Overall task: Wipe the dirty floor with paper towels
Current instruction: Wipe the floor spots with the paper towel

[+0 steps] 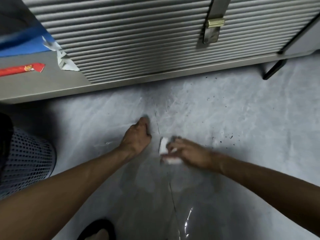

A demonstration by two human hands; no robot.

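Right of the floor seam [157,123], right hand [188,154] grips paper towel [163,146].
Black specks [226,137] lie farther right; curled left hand [138,135] rests left of seam.

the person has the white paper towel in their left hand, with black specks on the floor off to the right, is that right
Not quite. The white paper towel is in the right hand, not the left. The left hand rests on the floor with its fingers curled. The black specks do lie off to the right. The head view shows this.
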